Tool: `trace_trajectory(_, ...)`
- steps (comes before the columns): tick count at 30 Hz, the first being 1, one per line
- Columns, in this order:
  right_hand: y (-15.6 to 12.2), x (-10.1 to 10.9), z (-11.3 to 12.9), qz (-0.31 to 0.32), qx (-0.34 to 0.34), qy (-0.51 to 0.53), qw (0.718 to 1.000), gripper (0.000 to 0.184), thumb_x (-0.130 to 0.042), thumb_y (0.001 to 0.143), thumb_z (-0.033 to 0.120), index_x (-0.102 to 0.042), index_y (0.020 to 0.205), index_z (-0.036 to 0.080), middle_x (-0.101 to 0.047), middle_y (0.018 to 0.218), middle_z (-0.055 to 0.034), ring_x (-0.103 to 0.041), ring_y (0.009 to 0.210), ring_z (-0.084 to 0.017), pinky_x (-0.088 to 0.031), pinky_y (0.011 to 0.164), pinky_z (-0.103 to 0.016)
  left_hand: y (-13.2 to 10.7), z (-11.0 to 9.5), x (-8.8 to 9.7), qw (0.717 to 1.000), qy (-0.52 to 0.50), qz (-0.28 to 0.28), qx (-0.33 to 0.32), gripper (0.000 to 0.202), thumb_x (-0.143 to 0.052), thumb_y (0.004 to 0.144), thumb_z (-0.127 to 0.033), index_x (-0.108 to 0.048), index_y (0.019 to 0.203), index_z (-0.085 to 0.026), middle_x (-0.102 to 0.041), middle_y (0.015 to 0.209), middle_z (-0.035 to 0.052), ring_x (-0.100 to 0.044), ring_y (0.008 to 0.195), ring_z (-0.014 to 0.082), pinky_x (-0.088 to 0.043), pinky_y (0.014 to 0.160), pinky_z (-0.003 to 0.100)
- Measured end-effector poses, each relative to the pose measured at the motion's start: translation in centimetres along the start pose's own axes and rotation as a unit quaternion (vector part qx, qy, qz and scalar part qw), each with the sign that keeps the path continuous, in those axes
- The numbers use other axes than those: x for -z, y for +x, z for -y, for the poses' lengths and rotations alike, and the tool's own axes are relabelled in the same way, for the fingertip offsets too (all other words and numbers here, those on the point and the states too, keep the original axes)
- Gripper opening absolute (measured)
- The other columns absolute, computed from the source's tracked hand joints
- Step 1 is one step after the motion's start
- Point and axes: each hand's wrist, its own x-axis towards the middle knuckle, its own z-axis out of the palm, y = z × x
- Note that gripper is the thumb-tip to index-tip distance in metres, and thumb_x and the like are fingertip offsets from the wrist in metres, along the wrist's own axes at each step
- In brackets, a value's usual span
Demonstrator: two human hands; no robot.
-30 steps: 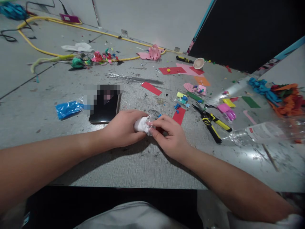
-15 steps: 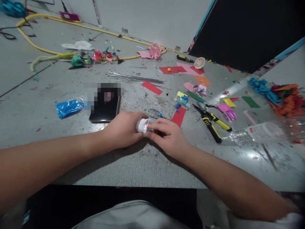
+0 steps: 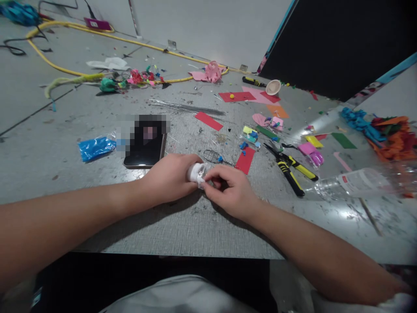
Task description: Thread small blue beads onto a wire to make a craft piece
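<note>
My left hand point(image 3: 169, 178) is curled round a small white lump in a clear plastic wrap point(image 3: 196, 172), low over the grey table point(image 3: 195, 226). Facing it, my right hand point(image 3: 230, 191) pinches the edge of that same wrap with thumb and fingertips. Both hands rest near the table's front edge. Just behind them lies a small wire loop with a blue bit point(image 3: 213, 156). A dark phone point(image 3: 145, 148) lies to the left of my left hand.
Yellow-and-black pliers point(image 3: 291, 167) and a red paper strip point(image 3: 245, 160) lie right of my hands. A blue packet point(image 3: 96, 148) sits at left. Coloured paper scraps, a clear plastic bag point(image 3: 358, 180), crepe strips point(image 3: 387, 132) and a yellow cable point(image 3: 97, 37) litter the rest.
The white lump has been gathered tighter into my left hand; my right fingers have shifted from holding it open to pinching its edge. The view has barely moved.
</note>
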Motion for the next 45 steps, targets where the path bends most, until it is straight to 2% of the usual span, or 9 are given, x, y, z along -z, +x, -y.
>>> trace_trajectory(6,-0.2,-0.2,-0.6,0.001,0.018,0.0,1.0,0.005,-0.076,0.095,0.022,-0.079,0.099,0.021,-0.06,0.072,0.0031,-0.058,0.067,-0.013,-0.048,0.065,-0.027,0.1,0.4,-0.2,1.0,0.016,-0.009,-0.025,0.032,-0.075,0.082,-0.032,-0.074,0.112,-0.02,-0.081,0.098,0.0078,-0.076,0.091,0.0322,-0.048,0.072,0.036)
trace_trajectory(12,-0.2,-0.1,-0.2,0.016,0.024,-0.016,0.999,0.009,-0.071,0.096,0.017,-0.076,0.088,0.019,-0.057,0.067,0.0046,-0.057,0.065,-0.011,-0.047,0.066,-0.025,-0.1,0.9,-0.5,0.986,0.008,-0.023,-0.162,0.027,-0.073,0.088,-0.029,-0.071,0.113,-0.02,-0.078,0.107,0.0086,-0.074,0.101,0.0296,-0.054,0.083,0.037)
trace_trajectory(16,-0.3,0.0,0.2,0.003,0.01,-0.029,1.0,0.015,-0.071,0.095,0.017,-0.074,0.081,0.02,-0.058,0.066,0.0044,-0.056,0.064,-0.011,-0.045,0.064,-0.025,-0.3,1.1,-0.6,0.98,0.012,-0.032,-0.197,0.025,-0.071,0.093,-0.03,-0.07,0.115,-0.02,-0.077,0.103,0.0077,-0.073,0.099,0.0276,-0.053,0.083,0.036)
trace_trajectory(21,-0.4,0.0,0.2,-0.035,0.007,-0.047,0.998,0.019,-0.071,0.091,0.012,-0.073,0.074,0.019,-0.058,0.062,0.0043,-0.055,0.061,-0.011,-0.043,0.06,-0.024,-0.3,1.2,-0.5,0.976,-0.031,-0.022,-0.216,0.044,-0.078,0.094,-0.055,-0.07,0.12,-0.02,-0.077,0.104,0.0078,-0.073,0.096,0.0262,-0.052,0.081,0.034)
trace_trajectory(23,-0.5,-0.1,0.1,-0.055,0.016,-0.051,0.997,0.018,-0.071,0.092,0.014,-0.074,0.075,0.02,-0.06,0.062,0.0038,-0.055,0.06,-0.011,-0.043,0.06,-0.025,-0.2,1.3,-0.3,0.975,-0.07,-0.011,-0.212,0.053,-0.081,0.09,-0.063,-0.071,0.119,-0.02,-0.077,0.1,0.0061,-0.072,0.088,0.0231,-0.05,0.075,0.031)
trace_trajectory(27,-0.6,-0.1,0.2,-0.087,0.007,-0.053,0.995,0.01,-0.073,0.093,0.018,-0.077,0.084,0.021,-0.069,0.07,0.0021,-0.057,0.062,-0.012,-0.046,0.061,-0.026,0.3,1.2,-0.1,0.972,-0.153,0.007,-0.178,0.04,-0.074,0.096,-0.057,-0.074,0.107,-0.019,-0.073,0.082,0.0007,-0.064,0.067,0.0152,-0.043,0.062,0.026)
trace_trajectory(34,-0.5,-0.2,0.3,-0.206,-0.102,0.043,0.972,0.009,-0.069,0.099,0.032,-0.07,0.096,0.023,-0.067,0.076,0.0015,-0.062,0.068,-0.013,-0.053,0.065,-0.028,0.3,0.8,-0.1,0.983,-0.15,-0.035,-0.105,0.035,-0.076,0.091,-0.051,-0.069,0.099,-0.018,-0.063,0.071,-0.0025,-0.053,0.06,0.0128,-0.039,0.056,0.025)
trace_trajectory(41,-0.4,-0.4,-0.2,-0.167,-0.126,0.095,0.973,0.01,-0.071,0.097,0.033,-0.073,0.098,0.023,-0.075,0.083,-0.0013,-0.069,0.074,-0.015,-0.058,0.069,-0.03,0.3,0.5,-0.3,0.978,-0.19,-0.074,-0.052,0.038,-0.075,0.091,-0.05,-0.066,0.109,-0.018,-0.066,0.081,-0.0008,-0.055,0.064,0.0127,-0.043,0.057,0.025)
trace_trajectory(45,-0.5,-0.4,-0.3,-0.141,-0.144,0.101,0.974,0.016,-0.072,0.099,0.038,-0.078,0.103,0.023,-0.077,0.086,-0.003,-0.072,0.077,-0.017,-0.061,0.071,-0.033,0.2,0.3,-0.2,0.981,-0.157,-0.107,-0.038,0.032,-0.071,0.093,-0.044,-0.064,0.11,-0.018,-0.066,0.084,-0.0001,-0.057,0.067,0.0136,-0.044,0.06,0.026)
